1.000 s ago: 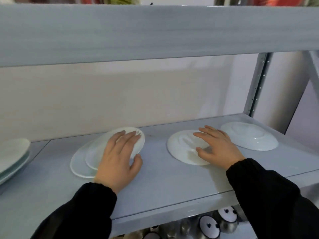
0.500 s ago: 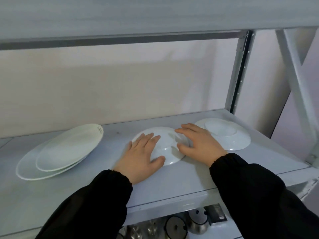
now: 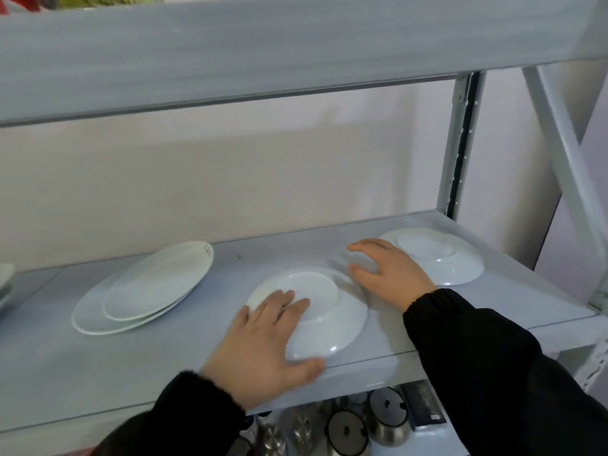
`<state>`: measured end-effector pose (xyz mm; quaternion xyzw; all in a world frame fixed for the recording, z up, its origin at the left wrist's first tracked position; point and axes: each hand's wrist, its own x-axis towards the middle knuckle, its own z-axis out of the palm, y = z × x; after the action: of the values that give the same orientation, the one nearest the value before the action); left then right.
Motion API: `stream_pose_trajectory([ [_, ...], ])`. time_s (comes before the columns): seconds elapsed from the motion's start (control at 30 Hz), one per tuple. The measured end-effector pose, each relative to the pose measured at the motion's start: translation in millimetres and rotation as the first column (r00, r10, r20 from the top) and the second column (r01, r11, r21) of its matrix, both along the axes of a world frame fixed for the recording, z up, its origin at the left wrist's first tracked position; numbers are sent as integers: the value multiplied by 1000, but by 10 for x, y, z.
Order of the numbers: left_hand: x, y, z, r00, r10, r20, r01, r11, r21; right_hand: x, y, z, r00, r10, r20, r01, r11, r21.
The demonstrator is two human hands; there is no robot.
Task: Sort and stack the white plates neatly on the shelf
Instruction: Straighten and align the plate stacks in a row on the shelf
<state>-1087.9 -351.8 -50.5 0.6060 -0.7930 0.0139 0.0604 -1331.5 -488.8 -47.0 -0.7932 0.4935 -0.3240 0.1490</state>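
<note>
An upside-down white plate [image 3: 332, 311] lies near the front edge of the grey shelf [image 3: 98, 373]. My left hand [image 3: 263, 350] lies on it, fingers spread on its base and thumb hooked at its front rim. My right hand [image 3: 391, 274] is off that plate, fingers apart, low over the shelf just behind it. Its back is next to a second upside-down white plate [image 3: 450, 258] at the right end. To the left, a smaller white plate [image 3: 154, 284] rests tilted on a larger one [image 3: 88, 320].
More plates [image 3: 5, 281] show at the far left edge. The upper shelf board [image 3: 263, 54] hangs low overhead. A perforated metal upright [image 3: 460, 143] stands at the back right. Below the shelf stand steel pots with lids [image 3: 345, 429].
The middle plate has slid toward the shelf's front edge under my left hand. My right hand has come off that plate and now sits behind it, nearer the right plate.
</note>
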Motion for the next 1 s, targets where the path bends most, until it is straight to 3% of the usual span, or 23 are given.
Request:
stream_pose_trajectory([
  [0.17,75,578,-128,976,-165,140,201,931,-304,36,2,-5,1000,-11,21,11,1000,-3],
  [0.37,244,701,-159,981,-133,140,167,950,-266,115,54,0,1000,-9,19,8,1000,24],
  [0.5,446,707,67,989,-147,-22,133,941,-311,316,118,20,1000,4,-11,-4,1000,0],
  [0.57,631,702,192,966,-115,-231,19,924,-381,494,170,6,1000,13,-15,-14,1000,-9],
  [0.63,824,690,371,875,-94,-474,-120,907,-403,729,239,5,1000,14,-12,-14,1000,-13],
  [0.77,1257,660,674,644,-36,-764,-386,847,-365,1280,360,-8,995,72,-64,-74,997,-17],
  [0.9,1889,515,720,361,13,-933,-549,811,-201,1715,452,-38,990,106,-89,-107,994,-8],
  [1.0,2448,355,644,155,51,-987,-549,834,-43,1942,487,-41,991,103,-91,-104,995,-5],
])
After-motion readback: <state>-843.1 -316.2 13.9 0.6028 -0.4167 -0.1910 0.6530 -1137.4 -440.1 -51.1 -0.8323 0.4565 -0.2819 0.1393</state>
